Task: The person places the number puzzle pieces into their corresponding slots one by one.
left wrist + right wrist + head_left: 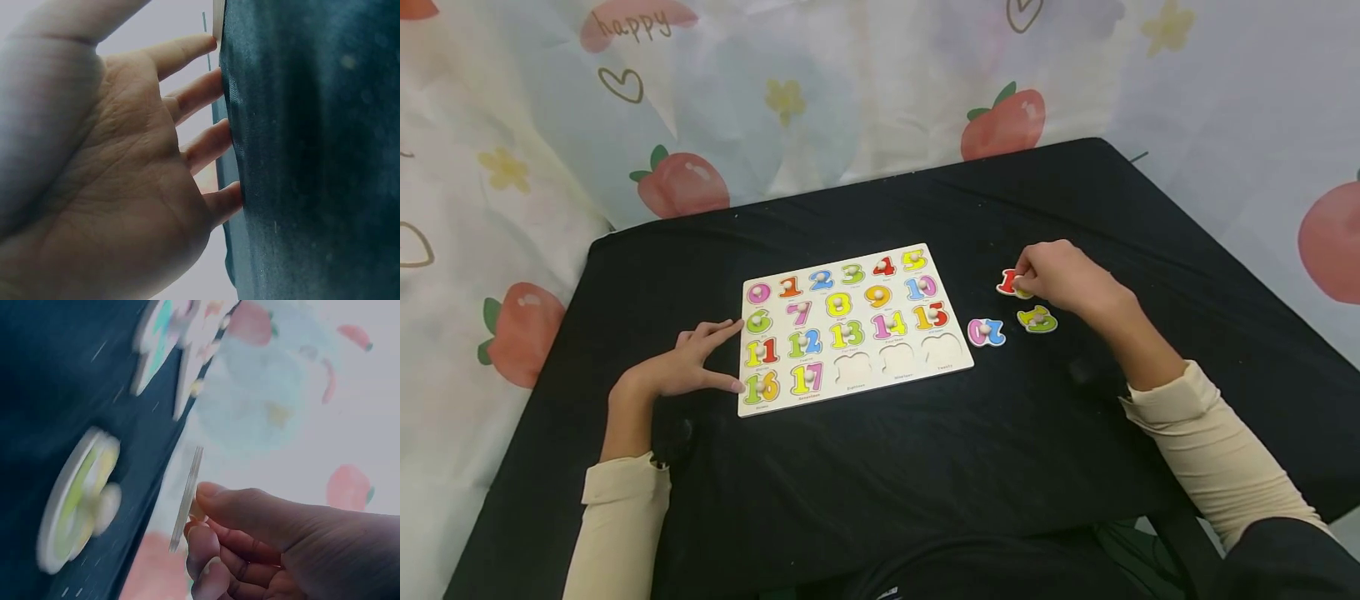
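Observation:
A pale wooden number board (pixel 865 380) with colourful knobbed number pieces lies on the black-covered table. Three bare recesses show at the right of its bottom row. My left hand (pixel 679 367) is spread at the board's left edge, its thumb and index fingertip against that edge; in the left wrist view the fingers (pixel 194 100) look straight. To the right of the board, my right hand (pixel 1071 279) pinches a number piece (pixel 1007 282) with a red 1; its second digit is mostly hidden. The right wrist view shows this piece (pixel 187 500) edge-on, raised between thumb and fingers.
A pink and blue 20 piece (pixel 987 332) lies upside down beside the board's right edge. Near my right hand is a green and yellow piece (pixel 1037 320) with a knob. A fruit-printed cloth (pixel 880 92) hangs behind the black table cover (pixel 880 475).

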The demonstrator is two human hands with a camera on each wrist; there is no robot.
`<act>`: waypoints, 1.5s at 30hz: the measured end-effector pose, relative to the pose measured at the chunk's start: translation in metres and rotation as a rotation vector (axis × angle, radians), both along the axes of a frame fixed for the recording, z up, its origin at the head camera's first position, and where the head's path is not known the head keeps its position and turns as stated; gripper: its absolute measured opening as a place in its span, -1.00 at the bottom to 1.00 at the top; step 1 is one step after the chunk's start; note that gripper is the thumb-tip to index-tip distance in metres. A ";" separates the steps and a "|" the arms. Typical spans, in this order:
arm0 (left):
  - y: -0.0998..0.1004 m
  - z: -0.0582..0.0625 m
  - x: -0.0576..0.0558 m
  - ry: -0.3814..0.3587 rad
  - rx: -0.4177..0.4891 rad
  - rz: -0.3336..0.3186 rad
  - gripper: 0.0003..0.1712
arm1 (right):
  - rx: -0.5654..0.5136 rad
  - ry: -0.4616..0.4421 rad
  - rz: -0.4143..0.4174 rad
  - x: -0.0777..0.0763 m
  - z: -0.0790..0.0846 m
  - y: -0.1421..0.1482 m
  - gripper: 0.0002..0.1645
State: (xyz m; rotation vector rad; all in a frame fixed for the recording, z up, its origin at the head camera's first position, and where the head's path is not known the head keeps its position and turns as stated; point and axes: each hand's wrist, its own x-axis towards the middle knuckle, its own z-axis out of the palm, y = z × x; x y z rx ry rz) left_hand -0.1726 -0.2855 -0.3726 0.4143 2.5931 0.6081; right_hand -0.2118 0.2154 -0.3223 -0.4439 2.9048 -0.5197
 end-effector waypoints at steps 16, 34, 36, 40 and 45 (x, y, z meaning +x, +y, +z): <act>0.002 0.003 0.002 0.004 0.018 0.003 0.24 | 0.006 -0.031 0.278 0.018 0.002 -0.101 -0.91; -0.001 0.001 -0.002 0.000 -0.003 -0.004 0.25 | -0.117 -0.037 0.554 0.032 -0.033 -0.161 -0.89; 0.000 0.002 -0.002 0.000 0.005 -0.005 0.24 | -0.132 -0.027 0.559 0.032 -0.034 -0.164 -0.89; 0.001 0.003 -0.002 -0.007 0.017 -0.004 0.23 | -0.121 -0.024 0.556 0.033 -0.034 -0.166 -0.82; 0.002 0.003 -0.001 -0.020 0.012 0.000 0.23 | -0.082 -0.038 0.573 0.035 -0.031 -0.165 -0.74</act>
